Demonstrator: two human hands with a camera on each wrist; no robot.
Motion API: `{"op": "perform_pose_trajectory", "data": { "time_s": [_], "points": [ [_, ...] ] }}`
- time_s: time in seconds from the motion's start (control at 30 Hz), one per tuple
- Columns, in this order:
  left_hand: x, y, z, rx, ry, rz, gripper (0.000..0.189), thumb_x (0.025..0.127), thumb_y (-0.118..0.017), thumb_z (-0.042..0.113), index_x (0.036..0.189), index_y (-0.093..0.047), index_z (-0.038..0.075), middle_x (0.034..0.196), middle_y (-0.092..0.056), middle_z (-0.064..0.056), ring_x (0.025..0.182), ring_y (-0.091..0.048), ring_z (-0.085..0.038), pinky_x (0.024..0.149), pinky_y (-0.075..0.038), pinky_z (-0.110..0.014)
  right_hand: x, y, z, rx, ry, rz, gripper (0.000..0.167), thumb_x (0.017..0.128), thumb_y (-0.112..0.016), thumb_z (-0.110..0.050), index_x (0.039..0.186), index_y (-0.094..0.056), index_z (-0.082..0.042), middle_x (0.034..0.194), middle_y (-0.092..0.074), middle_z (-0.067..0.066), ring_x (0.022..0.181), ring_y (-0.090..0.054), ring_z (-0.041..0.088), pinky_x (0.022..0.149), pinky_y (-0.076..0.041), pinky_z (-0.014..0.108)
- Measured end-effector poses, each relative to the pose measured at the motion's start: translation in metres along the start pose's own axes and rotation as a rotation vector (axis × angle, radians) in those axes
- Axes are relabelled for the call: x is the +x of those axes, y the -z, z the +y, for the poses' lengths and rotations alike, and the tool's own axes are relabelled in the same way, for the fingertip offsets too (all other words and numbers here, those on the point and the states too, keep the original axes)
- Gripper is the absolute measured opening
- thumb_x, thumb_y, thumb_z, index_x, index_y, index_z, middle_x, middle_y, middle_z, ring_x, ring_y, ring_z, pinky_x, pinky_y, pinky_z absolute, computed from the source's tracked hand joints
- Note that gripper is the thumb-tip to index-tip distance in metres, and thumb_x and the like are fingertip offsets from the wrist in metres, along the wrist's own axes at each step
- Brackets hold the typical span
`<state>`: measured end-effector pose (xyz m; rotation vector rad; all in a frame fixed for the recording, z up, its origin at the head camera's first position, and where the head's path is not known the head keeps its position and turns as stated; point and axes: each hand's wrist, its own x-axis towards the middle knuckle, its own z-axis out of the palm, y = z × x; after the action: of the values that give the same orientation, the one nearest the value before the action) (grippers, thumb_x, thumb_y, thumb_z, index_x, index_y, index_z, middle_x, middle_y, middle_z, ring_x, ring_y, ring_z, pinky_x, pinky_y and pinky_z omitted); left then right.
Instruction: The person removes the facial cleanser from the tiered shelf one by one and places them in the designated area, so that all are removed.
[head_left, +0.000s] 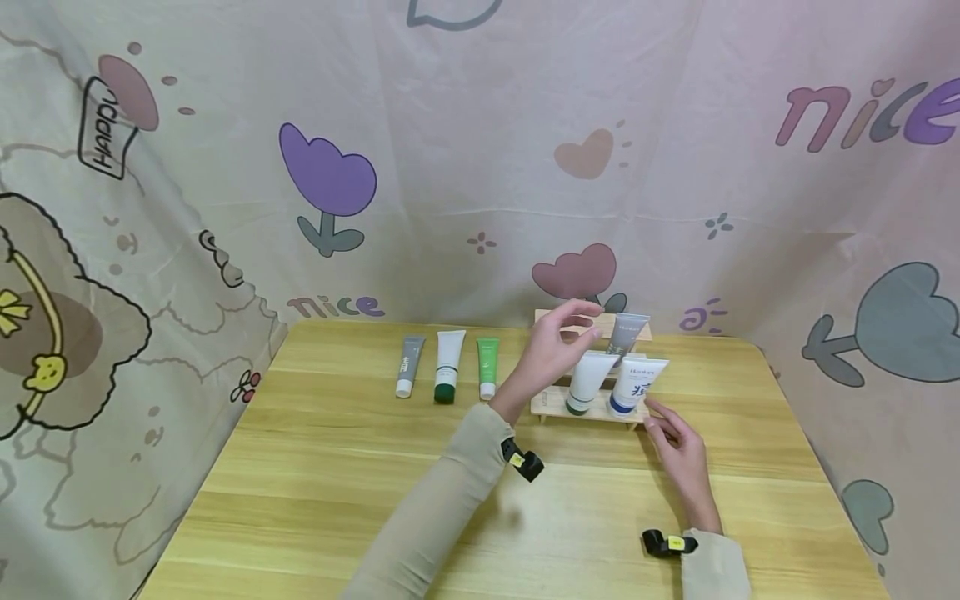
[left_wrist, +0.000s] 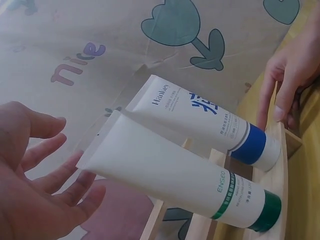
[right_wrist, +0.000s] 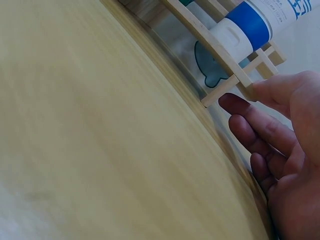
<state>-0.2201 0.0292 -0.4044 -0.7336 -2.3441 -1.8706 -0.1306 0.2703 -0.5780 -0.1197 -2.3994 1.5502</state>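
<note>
A two-tier wooden rack (head_left: 551, 403) stands at the back right of the table. On its front tier, a white tube with a green cap (head_left: 590, 377) and a white tube with a blue cap (head_left: 636, 383) stand cap down, leaning back. Behind them a grey tube (head_left: 628, 332) stands on the upper tier. My left hand (head_left: 551, 346) is beside the green-capped tube's top end, fingers spread and holding nothing; in the left wrist view the fingertips overlap that end. With thumb and forefinger my right hand (right_wrist: 295, 130) pinches the rack's right front corner.
Left of the rack, a grey tube (head_left: 410, 365), a white tube with a dark green cap (head_left: 449, 360) and a small green tube (head_left: 487, 363) lie in a row on the wooden table (head_left: 315, 500). A printed cloth (head_left: 450, 150) hangs behind and along both sides.
</note>
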Motion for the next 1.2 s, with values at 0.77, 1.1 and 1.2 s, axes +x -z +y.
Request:
{"op": "perform_pose_trajectory", "data": {
  "time_s": [0.77,1.1,1.2],
  "points": [
    [0.044,-0.014,-0.002,0.038,0.128,-0.199,0.03,0.097,-0.071,0.008,0.127,-0.067,0.007,0.128,-0.068,-0.008,0.109,-0.066,-0.019,0.084,-0.055,-0.02,-0.006,0.005,-0.032,-0.018,0.016,-0.006,0.034,0.104,-0.061,-0.011,0.135,-0.063,0.003,0.118,-0.071,0.023,0.097,-0.065,-0.005,0.083,-0.048,0.007],
    [0.052,-0.021,-0.006,-0.007,0.241,-0.219,0.032,0.093,-0.074,0.0,0.123,-0.07,0.007,0.119,-0.07,-0.012,0.108,-0.068,-0.025,0.084,-0.057,-0.024,-0.004,0.004,-0.03,-0.002,0.016,-0.016,0.034,0.104,-0.061,-0.01,0.136,-0.063,0.002,0.119,-0.071,0.023,0.097,-0.064,-0.006,0.083,-0.048,0.007],
    [0.053,-0.022,-0.009,-0.003,0.231,-0.229,0.034,0.091,-0.074,-0.002,0.124,-0.069,0.007,0.119,-0.069,-0.012,0.107,-0.068,-0.025,0.084,-0.057,-0.024,-0.004,0.004,-0.03,0.001,0.02,-0.014,0.034,0.104,-0.061,-0.009,0.135,-0.063,0.002,0.119,-0.071,0.023,0.097,-0.065,-0.005,0.082,-0.049,0.007]
  ]
}}
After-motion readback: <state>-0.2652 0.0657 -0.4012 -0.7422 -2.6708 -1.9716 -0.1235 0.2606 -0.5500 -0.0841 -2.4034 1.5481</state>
